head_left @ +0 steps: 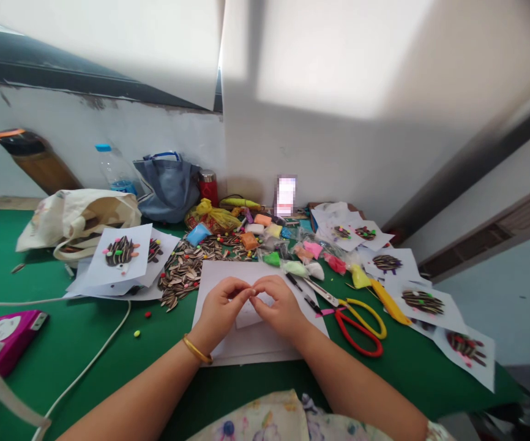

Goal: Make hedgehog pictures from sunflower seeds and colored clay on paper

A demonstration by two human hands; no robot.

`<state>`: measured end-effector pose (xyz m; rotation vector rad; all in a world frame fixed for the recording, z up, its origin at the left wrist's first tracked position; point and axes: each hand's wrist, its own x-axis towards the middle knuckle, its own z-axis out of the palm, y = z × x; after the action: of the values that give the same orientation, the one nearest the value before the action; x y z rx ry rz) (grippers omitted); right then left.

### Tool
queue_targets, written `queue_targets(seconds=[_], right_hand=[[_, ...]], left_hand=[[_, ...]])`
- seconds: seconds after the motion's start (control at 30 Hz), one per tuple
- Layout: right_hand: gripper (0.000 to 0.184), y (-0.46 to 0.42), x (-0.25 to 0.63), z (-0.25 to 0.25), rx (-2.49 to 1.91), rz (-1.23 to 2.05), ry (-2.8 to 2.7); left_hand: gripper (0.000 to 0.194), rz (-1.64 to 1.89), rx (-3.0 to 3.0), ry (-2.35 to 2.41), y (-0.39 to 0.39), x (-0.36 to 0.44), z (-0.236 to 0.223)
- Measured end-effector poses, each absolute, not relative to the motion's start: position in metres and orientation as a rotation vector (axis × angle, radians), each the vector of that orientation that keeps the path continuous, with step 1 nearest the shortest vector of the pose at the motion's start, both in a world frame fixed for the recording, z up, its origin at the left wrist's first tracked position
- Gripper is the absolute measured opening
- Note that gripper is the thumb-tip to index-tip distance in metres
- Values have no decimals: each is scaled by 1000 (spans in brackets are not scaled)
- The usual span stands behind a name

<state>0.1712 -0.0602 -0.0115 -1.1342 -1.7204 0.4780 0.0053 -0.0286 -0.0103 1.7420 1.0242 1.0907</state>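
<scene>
My left hand [223, 306] and my right hand [278, 306] meet fingertip to fingertip above a stack of white paper [228, 349]. Both are pinched closed; whatever lies between the fingertips is too small or hidden to make out. Under the hands lies a smaller white card [246, 320], partly covered by them. Just right of my right hand are a black pen [304, 293] and scissors [359, 327] with one red and one yellow handle loop. A heap of striped sunflower seeds [185, 272] spreads to the left of the paper.
Bags of coloured clay [296, 268] lie behind the paper. Cards with seed pictures rest at left [120, 254] and right [425, 303]. A yellow utility knife [390, 301], a magenta box [10, 340], a white cable [90, 364], cloth bags and bottles surround the green table [155, 380].
</scene>
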Motion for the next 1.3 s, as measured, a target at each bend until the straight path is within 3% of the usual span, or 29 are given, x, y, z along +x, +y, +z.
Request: queue_targets(seconds=[0.37,0.53,0.9,1.3], right_hand=[[8,-60,173,-13,-1130,499,-1695],[9,-58,174,-14,-1151,509,-1652],[5,-59,174,-15,-1168,505,-1687],[11,-58,175,-17,-1170,511,-1644]], left_hand=[[21,1073,1601,1018,-30,7,-7],[33,1038,1498,1015,-30,6,-9],[19,1028,1574,1052,-29,9,-8],[29,946,1590,1020,-29,9,-11]])
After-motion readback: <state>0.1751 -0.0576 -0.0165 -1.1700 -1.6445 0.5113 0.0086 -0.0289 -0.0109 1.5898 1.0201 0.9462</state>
